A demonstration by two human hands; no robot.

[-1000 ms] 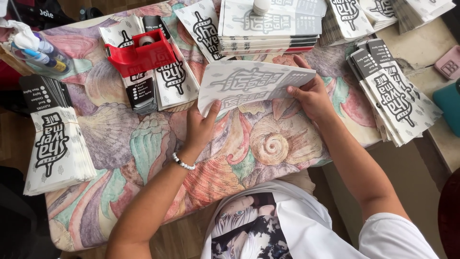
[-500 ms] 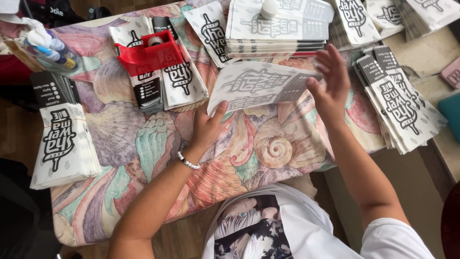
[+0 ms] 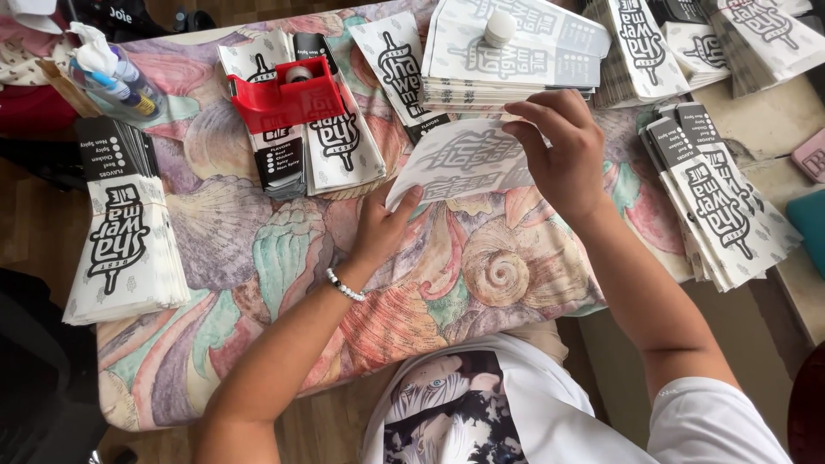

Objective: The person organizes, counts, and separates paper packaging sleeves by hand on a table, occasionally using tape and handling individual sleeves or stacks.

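Paper sheet [image 3: 460, 163] held by left hand [image 3: 382, 225], right hand [image 3: 563, 150]

A red tape dispenser [image 3: 288, 99] sits on printed bags [image 3: 339, 129].

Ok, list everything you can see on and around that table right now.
paper sheet: one, white with grey print, held above the table centre
flat sheet stack: one, white, top centre
white cap: one, on that stack
folded bag piles: several, black and white; left, under the dispenser, right, more along the top right
tape dispenser: one, red, upper left
bottles: a few, blue and white, in a clear bag, far left
tablecloth: one, pastel shell pattern
pink item: one, right edge
teal item: one, right edge
bracelet: one, white beads, left wrist
left hand: pinching the sheet's lower left corner
right hand: gripping the sheet's right side
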